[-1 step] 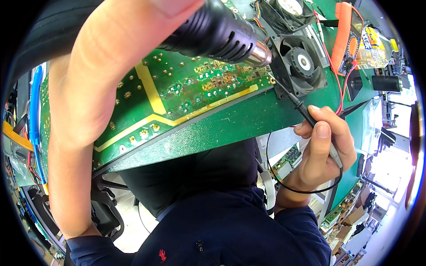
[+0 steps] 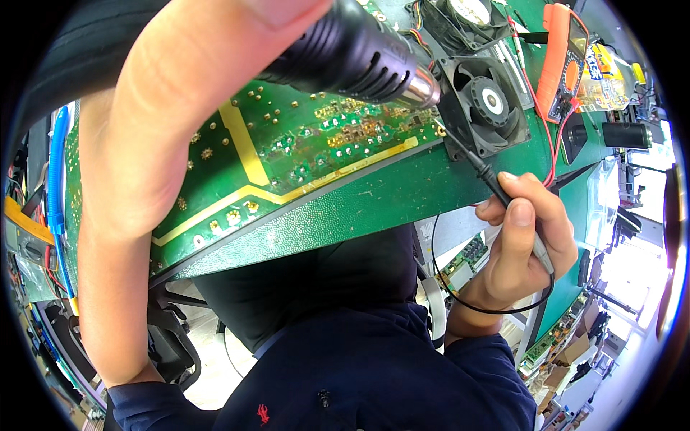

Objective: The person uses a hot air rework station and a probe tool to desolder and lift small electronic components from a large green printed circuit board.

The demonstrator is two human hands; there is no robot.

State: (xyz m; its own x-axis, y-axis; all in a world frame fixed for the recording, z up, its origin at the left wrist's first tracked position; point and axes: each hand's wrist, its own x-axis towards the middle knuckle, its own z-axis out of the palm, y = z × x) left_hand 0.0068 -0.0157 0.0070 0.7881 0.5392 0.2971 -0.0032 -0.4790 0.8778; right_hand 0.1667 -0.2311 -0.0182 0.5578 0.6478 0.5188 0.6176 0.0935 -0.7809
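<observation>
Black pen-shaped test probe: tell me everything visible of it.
The slim, plastic-looking black test probe has a pointed tip, flared collar, grey tail and thin black cable looping past the wrist. Held slanted in the right hand, it points up-left toward the green circuit board, near the black square fan; tip contact is unclear.

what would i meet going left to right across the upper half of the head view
Blue tube → left hand → black heat gun → nearer black fan → orange multimeter → yellow-capped bottle
</observation>
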